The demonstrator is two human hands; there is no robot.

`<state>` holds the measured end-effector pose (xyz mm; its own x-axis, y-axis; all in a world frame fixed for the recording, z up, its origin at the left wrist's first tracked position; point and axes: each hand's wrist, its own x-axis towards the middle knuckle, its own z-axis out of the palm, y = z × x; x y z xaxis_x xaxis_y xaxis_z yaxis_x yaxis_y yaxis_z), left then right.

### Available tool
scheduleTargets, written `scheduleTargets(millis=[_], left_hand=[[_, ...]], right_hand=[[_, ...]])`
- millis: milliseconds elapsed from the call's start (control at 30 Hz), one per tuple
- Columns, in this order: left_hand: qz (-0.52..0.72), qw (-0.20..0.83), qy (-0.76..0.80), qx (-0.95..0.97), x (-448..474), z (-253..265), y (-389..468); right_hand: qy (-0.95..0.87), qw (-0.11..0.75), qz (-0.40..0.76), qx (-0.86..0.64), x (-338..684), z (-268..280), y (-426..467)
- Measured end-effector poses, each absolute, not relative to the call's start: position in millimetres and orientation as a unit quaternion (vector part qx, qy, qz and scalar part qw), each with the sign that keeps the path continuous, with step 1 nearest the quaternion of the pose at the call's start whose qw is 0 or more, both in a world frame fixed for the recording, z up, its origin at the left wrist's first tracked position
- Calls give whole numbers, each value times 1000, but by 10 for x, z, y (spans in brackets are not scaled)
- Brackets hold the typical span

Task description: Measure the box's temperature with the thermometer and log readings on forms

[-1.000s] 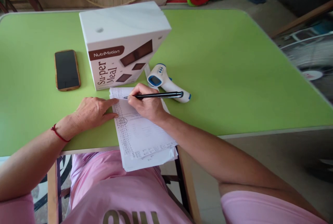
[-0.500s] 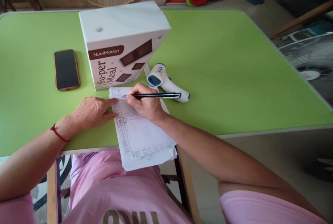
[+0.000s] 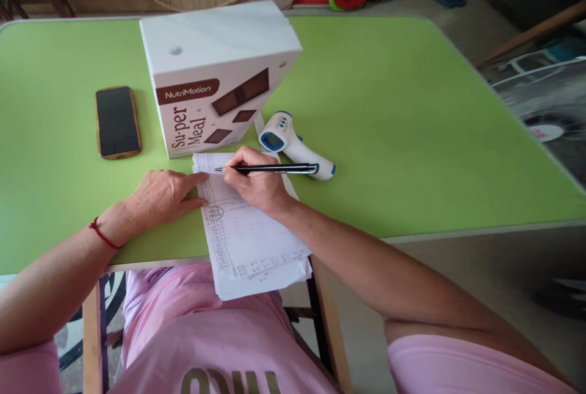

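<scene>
Green table [image 3: 389,107], fan [image 3: 547,132] alongside, right grip [image 3: 263,183] holding pen [image 3: 286,168], left grip [image 3: 160,199] spread, touching papers [image 3: 247,235]

Soft, diffuse light falls from above, turning the top of the NutriMotion box [image 3: 220,80] pale white while its printed front is duller, and the green tabletop [image 3: 389,125] is evenly bright, but the floor [image 3: 458,278] at right sinks into dimness. A thin glint runs along the black pen [image 3: 279,168]; the box's large lettering is crisp, yet the small handwriting on the paper sheets [image 3: 256,235] is too fine to read. Toward the right edge, wide-angle stretching distorts the fan [image 3: 547,107], which looks blurred.
</scene>
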<state>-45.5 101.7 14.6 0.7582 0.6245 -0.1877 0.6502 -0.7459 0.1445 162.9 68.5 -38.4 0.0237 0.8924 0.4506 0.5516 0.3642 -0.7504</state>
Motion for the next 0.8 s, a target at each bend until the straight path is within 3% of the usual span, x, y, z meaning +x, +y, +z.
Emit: scheduleTargets(millis=[533, 667, 800], left_hand=[[-48, 95, 358, 928, -473, 134, 1034], [30, 145, 344, 927, -519, 98, 1063], [245, 229, 360, 871, -592, 110, 1132]], right_hand=[[-647, 558, 129, -504, 1637, -191, 658], [-711, 491, -19, -503, 1805, 48, 557], [-746, 333, -126, -562, 1981, 59, 366]])
